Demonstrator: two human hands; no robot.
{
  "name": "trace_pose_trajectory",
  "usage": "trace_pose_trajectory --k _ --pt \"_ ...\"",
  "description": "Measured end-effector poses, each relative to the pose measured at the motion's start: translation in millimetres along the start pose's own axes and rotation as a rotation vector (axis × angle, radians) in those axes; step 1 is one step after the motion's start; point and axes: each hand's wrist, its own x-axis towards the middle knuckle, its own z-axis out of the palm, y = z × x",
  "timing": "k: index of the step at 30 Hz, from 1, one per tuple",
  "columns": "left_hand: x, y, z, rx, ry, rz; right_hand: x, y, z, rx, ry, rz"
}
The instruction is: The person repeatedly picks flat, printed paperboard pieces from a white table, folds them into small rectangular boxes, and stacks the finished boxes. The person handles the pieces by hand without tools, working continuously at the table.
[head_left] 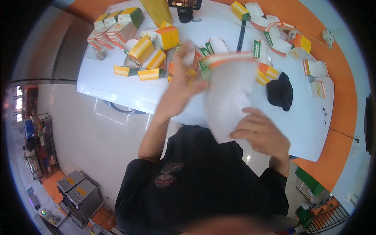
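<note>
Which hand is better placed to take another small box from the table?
Probably the left hand: it is raised nearest the boxes, while the right hand grips the bag's lower end.

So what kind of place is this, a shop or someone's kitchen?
Probably a small shop or packing room: a white table strewn with flat and folded orange cartons, stocked shelves at the left, and both hands holding a white carton blank.

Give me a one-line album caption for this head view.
Both hands, left and right, hold a flat white carton blank above a white table.
</note>
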Motion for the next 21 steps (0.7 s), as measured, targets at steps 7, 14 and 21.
trace_pose_trajectory --k 7,14,21 --pt "-33 -47 36 -0.378 -0.002 -0.427 6 9 58 0.305 0.472 0.137" --pt "-50 -45 51 -0.08 0.053 -0.253 41 51 111 0.829 0.919 0.576" --pt "-54 -33 45 -0.162 0.054 -0.092 38 36 98 0.936 0.778 0.441"
